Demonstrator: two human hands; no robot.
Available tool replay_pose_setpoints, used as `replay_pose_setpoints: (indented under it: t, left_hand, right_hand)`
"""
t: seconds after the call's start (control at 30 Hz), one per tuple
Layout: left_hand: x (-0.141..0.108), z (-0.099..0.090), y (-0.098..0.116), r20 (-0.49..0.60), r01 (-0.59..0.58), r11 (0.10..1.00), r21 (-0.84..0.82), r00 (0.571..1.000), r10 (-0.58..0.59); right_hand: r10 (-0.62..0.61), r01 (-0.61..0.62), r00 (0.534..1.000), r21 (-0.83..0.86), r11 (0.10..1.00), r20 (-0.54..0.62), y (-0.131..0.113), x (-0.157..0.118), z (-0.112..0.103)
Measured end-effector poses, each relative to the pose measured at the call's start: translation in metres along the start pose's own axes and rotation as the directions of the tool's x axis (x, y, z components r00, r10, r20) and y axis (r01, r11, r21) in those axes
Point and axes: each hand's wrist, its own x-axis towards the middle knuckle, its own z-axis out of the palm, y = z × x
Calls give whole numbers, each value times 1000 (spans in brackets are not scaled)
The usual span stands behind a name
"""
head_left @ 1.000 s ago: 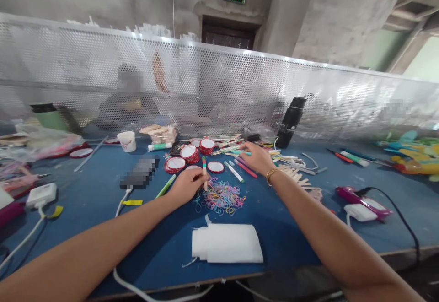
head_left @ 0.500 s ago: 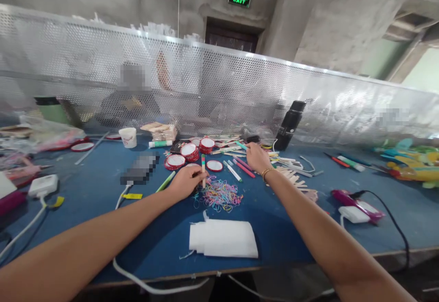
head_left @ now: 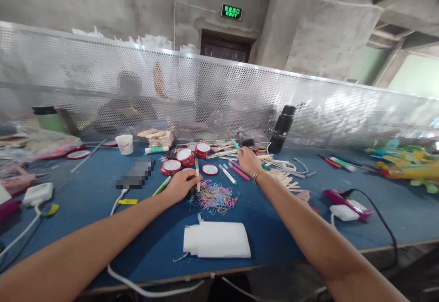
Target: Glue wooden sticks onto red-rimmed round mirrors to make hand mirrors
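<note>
Left hand (head_left: 180, 186): Thumb and fingers pinch a striped stick (head_left: 196, 168) low down, its coloured bands standing above the grip.
Right hand (head_left: 249, 159): Closes around a teal pen (head_left: 236, 144) that juts beyond the fingers, well apart from the stick.
Pen and stick: The step in hand looks, to this onlooker, like readying a colour for the stick; adding a stroke would call for bringing pen and stick together, with the left pinch steady.
Rubber bands (head_left: 219, 197): A tangled heap lies just beside the left grip, to its right and nearer the body.
Markers: A green-and-white marker (head_left: 228, 175) and pink markers (head_left: 240, 170) lie between the two grips.
Out of sight: The left fingers cover part of the stick; the right hand hides much of the pen, and whether it is capped cannot be told. Beyond both hands, a figure behind the perforated panel (head_left: 219, 96) is blurred.
</note>
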Motion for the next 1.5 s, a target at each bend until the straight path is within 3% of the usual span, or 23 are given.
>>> replay_pose_setpoints:
  t: [0.2, 0.37, 0.53, 0.77, 1.5]
  left_hand:
    - [2, 0, -1, 19, 68, 997, -21, 998, -68]
    - [1, -1, 5, 39, 57, 998, 25, 998, -58]
    - [1, -1, 10, 44, 62, 997, 50, 997, -64]
    - [0, -2, 10, 65, 48, 998, 50, 997, -51]
    - [1, -2, 3, 78, 27, 998, 61, 996, -32]
  right_hand:
    - [-55, 81, 966, -97, 992, 253, 10, 3, -18]
    - [-57, 130, 876, -123, 984, 478, 15, 6, -26]
    - [-52, 147, 795, -109, 983, 605, 12, 1, -24]
    - [-60, 171, 782, -120, 978, 620, 2, -6, -24]
    - [-54, 177, 843, -181, 967, 535, -8, -7, -13]
